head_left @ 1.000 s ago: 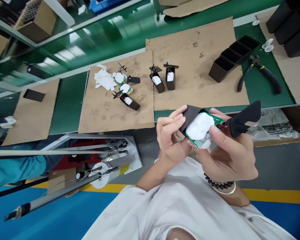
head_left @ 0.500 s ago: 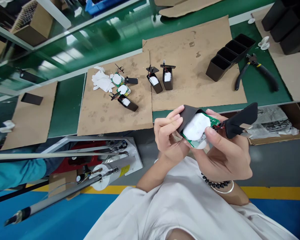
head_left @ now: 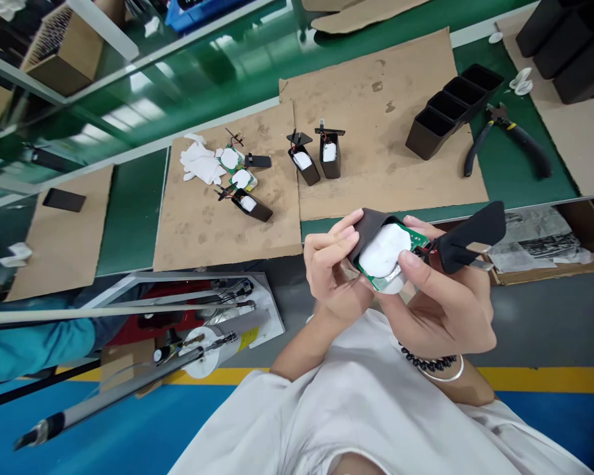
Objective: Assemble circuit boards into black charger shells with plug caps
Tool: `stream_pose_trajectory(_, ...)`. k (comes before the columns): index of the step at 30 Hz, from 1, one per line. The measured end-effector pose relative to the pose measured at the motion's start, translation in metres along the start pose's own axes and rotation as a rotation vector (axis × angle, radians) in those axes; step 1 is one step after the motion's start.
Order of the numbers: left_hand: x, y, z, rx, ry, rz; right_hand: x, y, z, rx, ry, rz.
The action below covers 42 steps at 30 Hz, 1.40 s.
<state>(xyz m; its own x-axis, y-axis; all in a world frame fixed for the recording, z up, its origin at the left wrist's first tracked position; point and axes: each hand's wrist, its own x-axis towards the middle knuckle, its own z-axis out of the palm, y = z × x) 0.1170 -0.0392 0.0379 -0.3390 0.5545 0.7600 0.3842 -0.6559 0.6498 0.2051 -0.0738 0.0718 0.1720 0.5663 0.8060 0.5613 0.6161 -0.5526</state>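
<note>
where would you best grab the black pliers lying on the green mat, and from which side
Take the black pliers by the two long handles, coming down from above. The handles splay apart toward the table's near edge with bare green mat around them, while the short jaws point toward the row of black cases, leaving less room there.

Bright overhead light, glare, sharp, warped edges

A green workbench (head_left: 133, 204) runs across the view, covered in part by brown cardboard sheets (head_left: 386, 125). On the cardboard stand two upright black casings (head_left: 321, 155) at 12 o'clock, white pads and small boards (head_left: 218, 165) at 10, and a row of empty black housings (head_left: 450, 105) at 1, with pliers (head_left: 512, 142) just beside them on the bare green.
</note>
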Motion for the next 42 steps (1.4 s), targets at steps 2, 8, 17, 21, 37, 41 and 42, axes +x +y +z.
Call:
stream_pose_trajectory(2, 0.001, 0.000, 0.001, 0.027, -0.010, 0.023, 0.000, 0.000, 0.000, 0.013, 0.013, -0.001)
stream_pose_trajectory(8, 0.001, -0.001, -0.001, -0.032, -0.013, 0.007, -0.003, 0.002, 0.002, 0.031, 0.023, 0.011)
stream_pose_trajectory(17, 0.001, 0.000, -0.004, -0.072, -0.062, -0.021, -0.004, 0.005, 0.005, 0.021, 0.061, -0.010)
stream_pose_trajectory(21, 0.002, 0.000, -0.002, -0.058, -0.022, 0.020, -0.002, 0.005, 0.006, 0.054, 0.091, -0.014)
stream_pose_trajectory(37, 0.001, -0.003, -0.011, -0.025, -0.044, 0.020, 0.000, 0.009, 0.004, 0.222, 0.079, 0.030)
stream_pose_trajectory(41, 0.000, -0.003, -0.011, -0.006, -0.066, 0.019, 0.000, 0.010, 0.002, 0.230, 0.072, 0.013)
stream_pose_trajectory(42, 0.000, -0.003, -0.011, -0.003, -0.074, 0.028, 0.000, 0.010, 0.002, 0.231, 0.064, 0.016)
